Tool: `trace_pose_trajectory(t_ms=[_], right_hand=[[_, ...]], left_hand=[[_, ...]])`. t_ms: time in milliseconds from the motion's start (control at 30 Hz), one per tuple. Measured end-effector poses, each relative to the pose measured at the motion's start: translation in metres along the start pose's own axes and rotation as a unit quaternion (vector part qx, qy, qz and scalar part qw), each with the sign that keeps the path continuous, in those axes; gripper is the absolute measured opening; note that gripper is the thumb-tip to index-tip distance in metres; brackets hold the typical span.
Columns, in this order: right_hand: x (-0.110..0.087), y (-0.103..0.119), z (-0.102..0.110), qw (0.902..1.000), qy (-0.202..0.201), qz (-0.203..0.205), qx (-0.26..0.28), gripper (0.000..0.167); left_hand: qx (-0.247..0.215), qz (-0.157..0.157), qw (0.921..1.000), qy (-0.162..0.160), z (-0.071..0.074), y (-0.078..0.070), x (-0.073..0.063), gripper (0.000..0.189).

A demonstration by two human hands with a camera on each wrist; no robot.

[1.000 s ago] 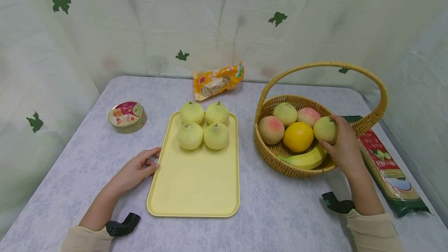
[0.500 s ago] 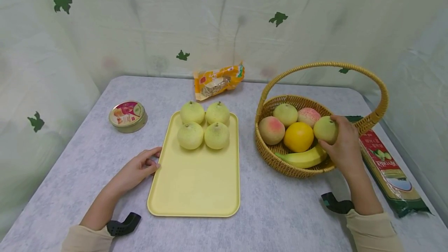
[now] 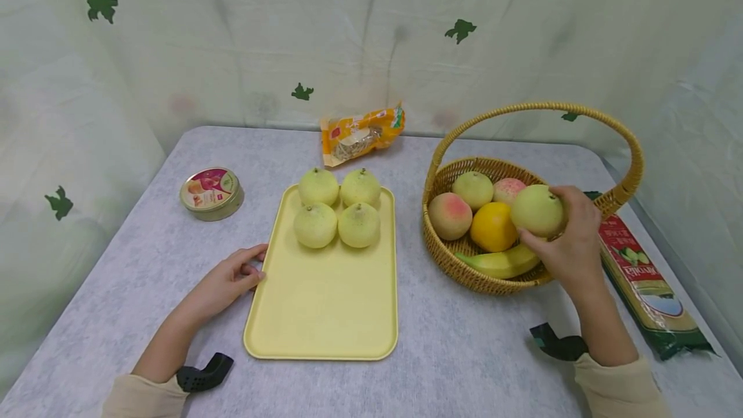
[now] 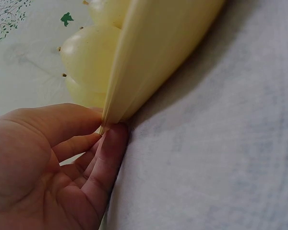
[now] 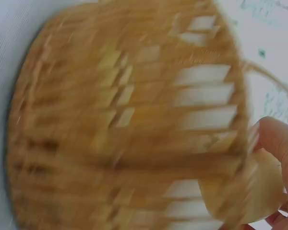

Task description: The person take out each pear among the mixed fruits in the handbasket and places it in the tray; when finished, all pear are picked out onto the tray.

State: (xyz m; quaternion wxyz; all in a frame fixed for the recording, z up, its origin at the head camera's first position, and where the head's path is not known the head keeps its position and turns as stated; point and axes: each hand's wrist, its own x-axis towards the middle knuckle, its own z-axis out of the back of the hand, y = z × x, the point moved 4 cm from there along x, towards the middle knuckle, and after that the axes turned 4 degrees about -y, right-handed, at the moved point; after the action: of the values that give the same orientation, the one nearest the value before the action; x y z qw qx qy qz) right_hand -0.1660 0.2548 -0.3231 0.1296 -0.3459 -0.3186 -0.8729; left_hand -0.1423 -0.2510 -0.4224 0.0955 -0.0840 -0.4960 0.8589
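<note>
In the head view, my right hand [image 3: 571, 244] holds a round pale green fruit [image 3: 538, 211] above the right side of the wicker basket [image 3: 464, 276]. A similar green fruit [image 3: 473, 190], two peaches [image 3: 449, 216], an orange [image 3: 493, 227] and a banana [image 3: 502, 263] lie in this basket. The right wrist view is blurred, and the basket's wall hides part of the held fruit. My left hand [image 4: 62, 163] pinches the left rim of the yellow tray [image 3: 319, 308], thumb and fingers on either side. Several pale green fruits [image 3: 359, 225] with short stems sit grouped at the tray's far end.
A round tin [image 3: 211, 193] stands at the left, and an orange snack packet [image 3: 362, 135] lies at the back. Beside the basket lies a long red and green package [image 3: 644, 269]. The basket's tall handle [image 3: 540, 107] arches over the fruit. Curtains enclose the table.
My right hand has lifted the pale green fruit up from its place in the basket and slightly toward the left. The left hand and tray have stayed put.
</note>
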Motion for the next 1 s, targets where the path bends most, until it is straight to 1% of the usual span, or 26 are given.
trace_pose_trajectory(t_ms=[100, 167, 267, 367, 433, 500, 600, 667, 733, 900, 1000], right_hand=[[0.0, 0.021, 0.0, 0.9988, -0.005, 0.009, 0.047, 0.079], [-0.001, 0.038, -0.003, 0.9964, -0.006, 0.024, 0.082, 0.08], [-0.001, 0.066, -0.011, 0.9903, 0.009, 0.045, 0.131, 0.08], [-0.003, 0.09, -0.024, 0.9809, 0.031, 0.071, 0.178, 0.075], [-0.004, 0.106, -0.036, 0.9723, 0.054, 0.087, 0.21, 0.074], [-0.008, 0.119, -0.049, 0.9638, 0.085, 0.094, 0.235, 0.074], [-0.014, 0.14, -0.072, 0.9529, 0.135, 0.095, 0.255, 0.075], [-0.02, 0.151, -0.088, 0.9488, 0.167, 0.09, 0.253, 0.077], [-0.027, 0.16, -0.106, 0.9428, 0.196, 0.091, 0.254, 0.076], [-0.042, 0.173, -0.146, 0.9271, 0.261, 0.087, 0.255, 0.073], [-0.048, 0.176, -0.164, 0.9217, 0.287, 0.073, 0.251, 0.074]], left_hand=[[0.001, -0.002, 1.0, 0.0, 0.0, 0.001, 0.0, 0.052], [0.004, -0.004, 1.0, -0.001, 0.0, 0.001, 0.0, 0.052], [0.003, -0.007, 1.0, -0.002, 0.0, 0.0, 0.0, 0.052], [0.002, -0.009, 1.0, -0.002, 0.0, -0.001, 0.0, 0.051], [0.001, -0.01, 0.9999, -0.002, 0.0, -0.001, 0.001, 0.051], [0.003, -0.011, 0.9999, -0.002, 0.0, 0.0, 0.001, 0.05], [0.004, -0.013, 0.9999, -0.002, 0.0, 0.0, 0.001, 0.05], [0.004, -0.013, 0.9999, -0.003, 0.0, 0.0, 0.001, 0.05], [0.005, -0.012, 0.9999, -0.003, 0.001, -0.001, 0.001, 0.05], [0.01, -0.011, 0.9999, -0.005, 0.001, -0.001, 0.001, 0.05], [0.005, -0.007, 1.0, -0.003, 0.0, 0.0, 0.0, 0.051]])
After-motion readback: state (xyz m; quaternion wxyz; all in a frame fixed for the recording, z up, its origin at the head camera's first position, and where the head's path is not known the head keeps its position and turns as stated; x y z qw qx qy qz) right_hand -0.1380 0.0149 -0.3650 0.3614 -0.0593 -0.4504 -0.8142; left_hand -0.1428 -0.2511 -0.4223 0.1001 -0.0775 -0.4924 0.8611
